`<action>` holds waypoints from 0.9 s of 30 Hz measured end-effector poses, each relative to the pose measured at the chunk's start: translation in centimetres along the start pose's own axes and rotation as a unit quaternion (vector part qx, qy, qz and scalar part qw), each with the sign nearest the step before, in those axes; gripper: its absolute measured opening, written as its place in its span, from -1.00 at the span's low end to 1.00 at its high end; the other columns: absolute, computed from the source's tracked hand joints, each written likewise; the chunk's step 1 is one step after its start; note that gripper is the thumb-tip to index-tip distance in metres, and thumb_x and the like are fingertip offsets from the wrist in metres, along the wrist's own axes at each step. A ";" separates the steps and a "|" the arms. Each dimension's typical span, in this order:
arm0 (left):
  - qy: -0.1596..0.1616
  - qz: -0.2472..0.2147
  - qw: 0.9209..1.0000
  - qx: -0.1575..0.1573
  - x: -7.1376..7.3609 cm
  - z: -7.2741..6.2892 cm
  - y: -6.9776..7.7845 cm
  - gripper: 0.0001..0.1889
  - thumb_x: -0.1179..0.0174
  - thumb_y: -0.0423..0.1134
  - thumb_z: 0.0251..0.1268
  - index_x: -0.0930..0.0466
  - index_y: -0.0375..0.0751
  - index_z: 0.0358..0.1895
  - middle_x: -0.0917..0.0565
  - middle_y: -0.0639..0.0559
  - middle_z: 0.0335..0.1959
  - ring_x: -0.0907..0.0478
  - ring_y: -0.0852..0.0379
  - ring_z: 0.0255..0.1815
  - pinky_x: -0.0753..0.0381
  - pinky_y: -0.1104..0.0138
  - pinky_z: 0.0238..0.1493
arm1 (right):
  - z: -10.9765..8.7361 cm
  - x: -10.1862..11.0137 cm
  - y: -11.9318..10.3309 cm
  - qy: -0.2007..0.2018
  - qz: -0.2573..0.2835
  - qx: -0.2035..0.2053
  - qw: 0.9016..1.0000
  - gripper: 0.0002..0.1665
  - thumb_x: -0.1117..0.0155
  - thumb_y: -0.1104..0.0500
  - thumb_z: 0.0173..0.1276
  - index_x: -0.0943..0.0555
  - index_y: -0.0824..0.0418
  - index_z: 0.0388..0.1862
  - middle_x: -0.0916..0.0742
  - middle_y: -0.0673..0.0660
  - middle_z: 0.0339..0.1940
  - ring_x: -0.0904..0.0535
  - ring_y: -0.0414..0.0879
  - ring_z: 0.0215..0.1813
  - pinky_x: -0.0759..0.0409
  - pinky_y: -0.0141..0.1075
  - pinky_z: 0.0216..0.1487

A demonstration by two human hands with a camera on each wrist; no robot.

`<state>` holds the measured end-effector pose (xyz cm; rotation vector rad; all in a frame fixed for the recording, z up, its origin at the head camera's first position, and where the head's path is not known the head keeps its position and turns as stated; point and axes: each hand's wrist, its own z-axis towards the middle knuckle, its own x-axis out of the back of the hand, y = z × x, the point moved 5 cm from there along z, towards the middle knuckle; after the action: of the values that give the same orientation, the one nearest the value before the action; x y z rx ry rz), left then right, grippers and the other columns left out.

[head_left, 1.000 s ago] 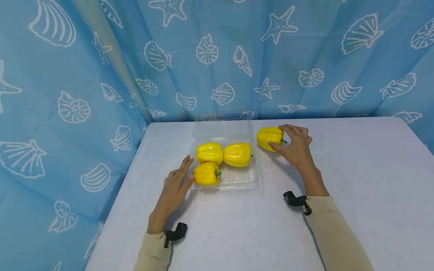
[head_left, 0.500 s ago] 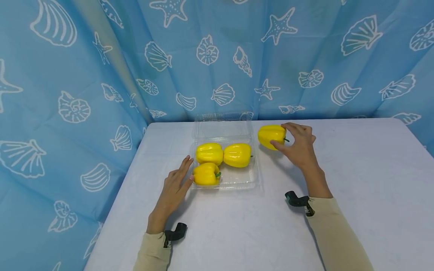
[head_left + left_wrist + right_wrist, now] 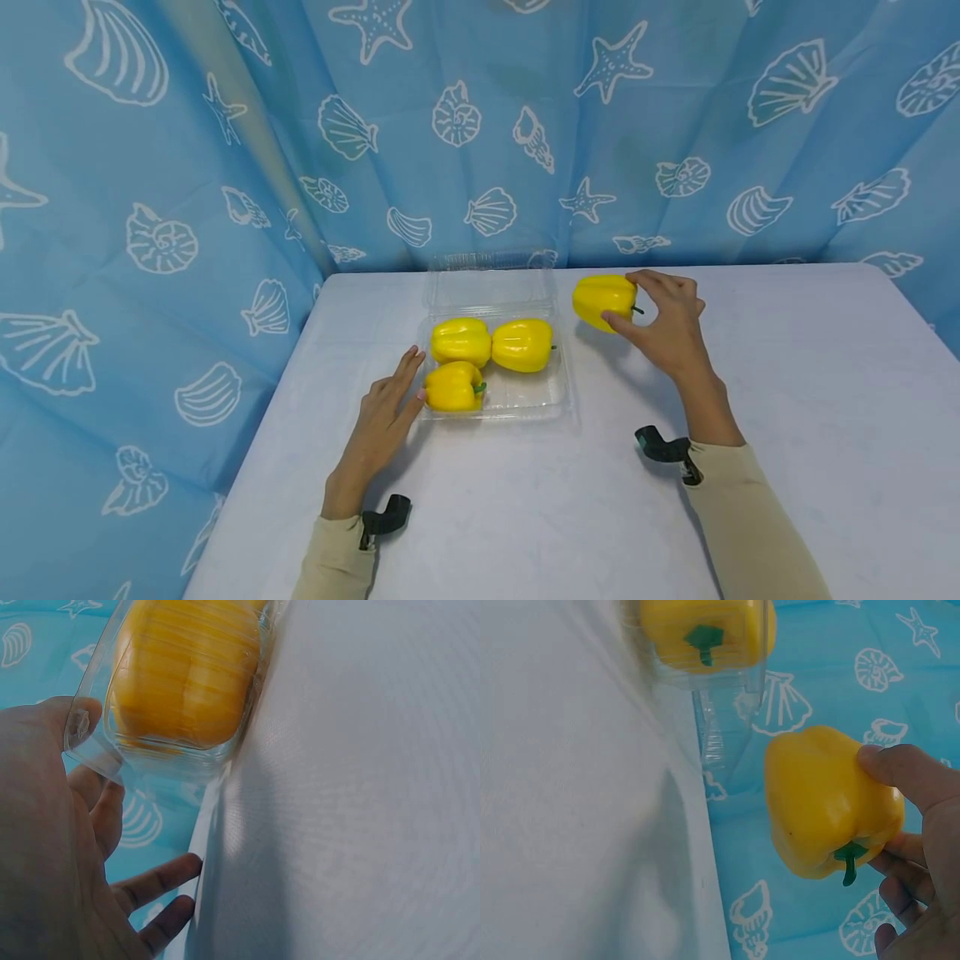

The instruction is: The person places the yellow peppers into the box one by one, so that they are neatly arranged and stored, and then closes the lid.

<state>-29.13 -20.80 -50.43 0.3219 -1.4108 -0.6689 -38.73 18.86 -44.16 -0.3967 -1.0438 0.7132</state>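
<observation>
My right hand (image 3: 670,327) pinches a yellow bell pepper (image 3: 602,302) between thumb and fingers, to the right of a clear plastic clamshell box (image 3: 525,404). In the right wrist view this bell pepper (image 3: 825,802) hangs above the table, its green stem showing. Inside the box's base are three more yellow bell peppers: one at back left (image 3: 460,342), one at back right (image 3: 522,345) and one at front left (image 3: 453,387). My left hand (image 3: 380,423) touches the box's left edge with its fingers stretched out; the thumb (image 3: 86,716) lies at the clear rim.
The box's lid (image 3: 491,287) is folded back toward the far edge of the white-covered table (image 3: 517,517). A blue curtain (image 3: 480,125) printed with shells and starfish hangs behind the table and along its left side.
My right hand has raised the bell pepper slightly and shifted it a little to the right. The left hand and the box stay where they were.
</observation>
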 end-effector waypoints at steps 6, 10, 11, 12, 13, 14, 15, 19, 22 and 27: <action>0.000 0.002 1.000 0.001 -0.1 0.0 0.0 -0.38 0.22 0.19 0.60 0.05 0.28 0.63 0.08 0.32 0.63 -0.22 -0.25 0.38 -0.09 -0.21 0.31 | -0.1 0.4 -0.7 -0.002 0.009 0.006 1.000 -0.25 -0.56 0.04 0.17 -0.55 0.24 0.32 -0.53 0.28 0.36 -0.23 0.23 0.29 -0.04 0.22 0.15; -0.001 -0.001 1.000 0.004 -0.2 0.1 0.0 -0.38 0.24 0.21 0.60 0.05 0.30 0.62 0.08 0.33 0.62 -0.22 -0.24 0.38 -0.09 -0.20 0.32 | -0.2 0.7 -1.1 0.001 0.011 0.011 1.000 -0.24 -0.57 0.05 0.16 -0.55 0.24 0.32 -0.53 0.28 0.36 -0.23 0.23 0.30 -0.05 0.23 0.16; -0.002 -0.001 1.000 0.004 -0.2 0.1 0.0 -0.38 0.24 0.21 0.60 0.05 0.30 0.62 0.08 0.33 0.62 -0.22 -0.24 0.38 -0.08 -0.21 0.32 | -0.2 0.7 -1.2 0.001 0.011 0.013 1.000 -0.24 -0.57 0.05 0.16 -0.55 0.24 0.31 -0.53 0.28 0.35 -0.23 0.23 0.29 -0.06 0.23 0.16; -0.002 -0.002 1.000 0.003 -0.2 0.1 0.0 -0.38 0.24 0.21 0.60 0.05 0.30 0.62 0.08 0.33 0.62 -0.22 -0.24 0.39 -0.08 -0.22 0.32 | -0.3 0.8 -1.3 0.002 0.012 0.014 1.000 -0.25 -0.58 0.06 0.16 -0.55 0.24 0.31 -0.54 0.28 0.35 -0.23 0.23 0.29 -0.06 0.23 0.16; -0.003 -0.002 1.000 0.003 -0.2 0.2 0.0 -0.38 0.24 0.21 0.60 0.05 0.29 0.62 0.08 0.33 0.62 -0.22 -0.24 0.39 -0.08 -0.22 0.32 | -0.3 0.9 -1.4 0.004 0.013 0.017 1.000 -0.25 -0.58 0.06 0.15 -0.55 0.25 0.31 -0.54 0.29 0.34 -0.23 0.23 0.28 -0.06 0.23 0.15; -0.003 -0.003 1.000 0.002 -0.2 0.2 0.0 -0.38 0.24 0.21 0.60 0.05 0.30 0.62 0.08 0.33 0.62 -0.22 -0.24 0.38 -0.07 -0.22 0.32 | -0.3 0.9 -1.5 0.005 0.015 0.019 1.000 -0.25 -0.58 0.07 0.15 -0.56 0.25 0.30 -0.55 0.29 0.33 -0.23 0.23 0.28 -0.06 0.23 0.15; -0.003 -0.002 1.000 0.001 -0.2 0.2 0.0 -0.38 0.25 0.21 0.60 0.06 0.30 0.62 0.08 0.34 0.62 -0.22 -0.24 0.38 -0.07 -0.23 0.32 | -0.3 0.9 -1.6 0.005 0.016 0.021 1.000 -0.25 -0.59 0.08 0.14 -0.56 0.25 0.30 -0.55 0.29 0.33 -0.23 0.23 0.28 -0.06 0.23 0.15; 0.000 0.001 1.000 0.001 0.0 0.0 -0.1 -0.39 0.24 0.20 0.60 0.05 0.30 0.62 0.08 0.36 0.62 -0.23 -0.23 0.38 -0.08 -0.21 0.32 | -0.4 0.8 -2.2 0.001 0.022 0.028 0.999 -0.26 -0.58 0.08 0.15 -0.57 0.23 0.29 -0.55 0.28 0.32 -0.23 0.22 0.28 -0.06 0.23 0.15; 0.000 0.000 1.000 0.001 0.0 -0.1 -0.1 -0.39 0.23 0.19 0.61 0.04 0.28 0.62 0.08 0.36 0.62 -0.24 -0.23 0.37 -0.10 -0.20 0.31 | -0.5 0.8 -2.7 -0.001 0.024 0.031 0.999 -0.27 -0.58 0.07 0.14 -0.57 0.22 0.29 -0.56 0.26 0.33 -0.23 0.21 0.28 -0.07 0.22 0.14; -0.001 -0.006 1.000 -0.001 -0.1 0.0 -0.1 -0.39 0.23 0.18 0.61 0.04 0.27 0.63 0.08 0.37 0.62 -0.23 -0.22 0.37 -0.09 -0.19 0.31 | -0.6 1.1 -3.3 0.007 0.028 0.042 0.999 -0.27 -0.60 0.10 0.12 -0.58 0.22 0.27 -0.57 0.24 0.31 -0.24 0.19 0.27 -0.08 0.21 0.12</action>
<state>-29.17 -20.85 -50.60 0.3285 -1.4111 -0.6818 -36.71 17.31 -41.72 -0.3580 -0.9889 0.8002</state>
